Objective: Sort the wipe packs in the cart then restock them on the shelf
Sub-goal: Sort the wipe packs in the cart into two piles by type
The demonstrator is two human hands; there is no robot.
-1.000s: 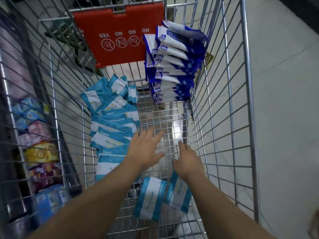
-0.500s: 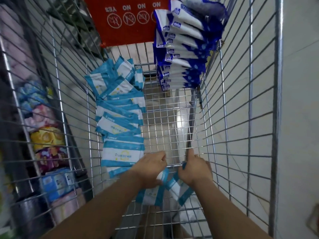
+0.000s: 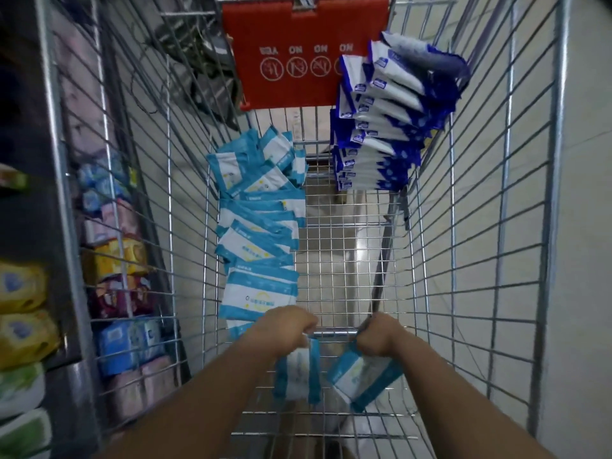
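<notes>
I look down into a wire cart [image 3: 477, 246]. Light-blue and white wipe packs [image 3: 258, 246] lie in an overlapping row along its left side. A leaning stack of dark-blue and white wipe packs [image 3: 384, 127] fills the far right corner. My left hand [image 3: 284, 329] is shut on one light-blue pack [image 3: 298, 372] that hangs below the fist. My right hand [image 3: 377, 336] is shut on a second light-blue pack [image 3: 361, 376], tilted to the right. Both hands are at the near end of the cart, above its floor.
A red child-seat flap [image 3: 298, 31] with warning icons closes the cart's far end. A store shelf [image 3: 43, 293] with yellow, blue, pink and green packs runs along the left, outside the wires. Pale tiled floor [image 3: 583, 226] lies to the right.
Both hands dropped to the two loose light-blue packs at the near end, closed on them and lifted them off the cart floor. The view tilted back up a little.
</notes>
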